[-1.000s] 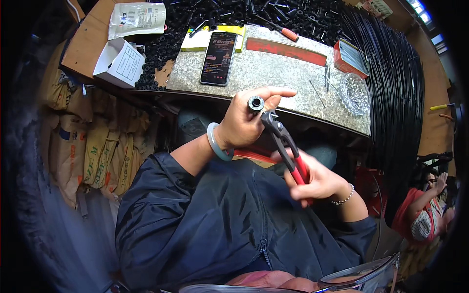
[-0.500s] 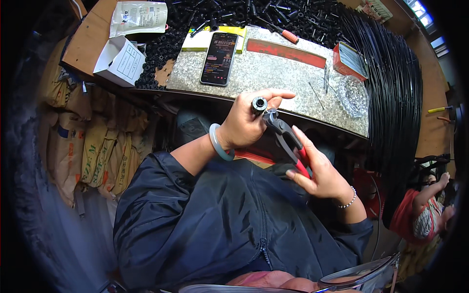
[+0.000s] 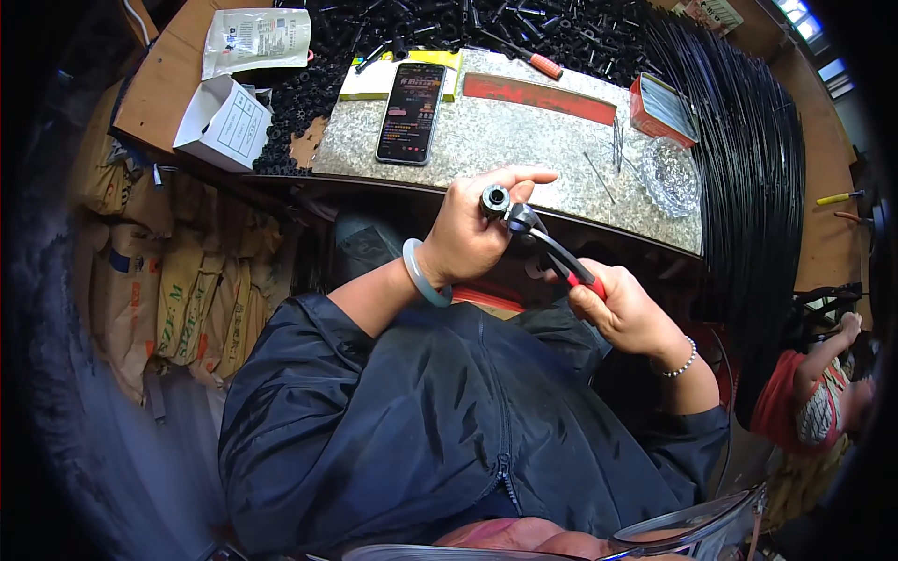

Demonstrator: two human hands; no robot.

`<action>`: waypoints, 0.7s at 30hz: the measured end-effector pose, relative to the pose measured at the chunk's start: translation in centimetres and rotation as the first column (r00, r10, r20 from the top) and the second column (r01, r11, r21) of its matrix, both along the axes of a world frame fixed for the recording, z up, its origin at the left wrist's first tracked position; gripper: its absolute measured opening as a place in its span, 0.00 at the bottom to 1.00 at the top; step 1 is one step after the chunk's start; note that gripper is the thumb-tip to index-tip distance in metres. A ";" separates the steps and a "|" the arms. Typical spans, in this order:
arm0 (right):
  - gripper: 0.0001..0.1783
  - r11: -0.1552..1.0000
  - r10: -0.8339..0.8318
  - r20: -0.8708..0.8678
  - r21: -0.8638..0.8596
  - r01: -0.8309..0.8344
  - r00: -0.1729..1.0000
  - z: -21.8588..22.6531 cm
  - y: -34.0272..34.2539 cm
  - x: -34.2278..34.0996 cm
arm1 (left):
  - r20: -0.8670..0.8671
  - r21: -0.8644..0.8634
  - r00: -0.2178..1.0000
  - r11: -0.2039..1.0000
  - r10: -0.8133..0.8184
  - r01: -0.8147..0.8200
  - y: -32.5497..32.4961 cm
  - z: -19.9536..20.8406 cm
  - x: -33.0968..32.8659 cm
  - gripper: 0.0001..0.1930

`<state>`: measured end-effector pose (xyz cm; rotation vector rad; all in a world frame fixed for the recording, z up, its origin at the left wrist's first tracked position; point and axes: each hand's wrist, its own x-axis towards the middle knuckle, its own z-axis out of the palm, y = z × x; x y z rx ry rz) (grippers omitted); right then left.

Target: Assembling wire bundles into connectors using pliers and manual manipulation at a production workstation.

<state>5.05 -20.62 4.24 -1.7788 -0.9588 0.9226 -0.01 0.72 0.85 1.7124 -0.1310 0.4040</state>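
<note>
Speckled grey slab [image 3: 524,136] tops the workbench, its near edge just beyond the two hands. Curled around a dark tube [image 3: 495,200], the left hand [image 3: 466,234] holds it with the round open end turned up toward the view and the index finger stretched out to the right. Closed over the red-gripped handles of a pair of pliers [image 3: 558,254], the right hand [image 3: 625,309] brings the tool's head up beside the tube; whether the jaws bite on anything is hard to tell, since that spot is small and partly hidden.

Around the left wrist sits a pale bangle [image 3: 426,273], around the right a beaded bracelet [image 3: 686,359]. Beyond the hands, a smartphone [image 3: 410,114] lies at the slab's left, a flat red strip [image 3: 540,98] near its far edge, and a clear ribbed dish [image 3: 670,178] at its right, near a red box [image 3: 662,112]. Black small parts [image 3: 589,35] heap up behind, and long black rods [image 3: 748,168] run down the right side. Brown sacks [image 3: 131,299] stand at left; another person [image 3: 800,397] sits at far right.
</note>
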 end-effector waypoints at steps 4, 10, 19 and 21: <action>0.11 0.985 -0.141 -0.103 -0.118 0.128 0.985 -2.6 0.0 -0.6 | 0.003 -0.012 1.000 1.000 -0.001 0.001 -0.2 -0.5 0.4 0.13; 0.18 0.973 -0.230 0.011 -0.024 0.231 0.973 -4.8 0.6 -0.7 | -0.037 0.071 0.998 0.996 0.052 -0.049 -0.6 -0.7 0.3 0.13; 0.10 0.810 -0.526 0.608 0.146 0.568 0.594 -5.5 -2.3 8.0 | -0.101 -0.049 0.988 0.991 0.120 -0.126 -0.2 -0.2 0.6 0.11; 0.11 0.715 -0.381 0.789 -0.078 0.695 0.481 -5.1 -4.0 12.4 | -0.134 -0.048 0.986 0.993 0.097 -0.104 -0.6 0.4 0.3 0.12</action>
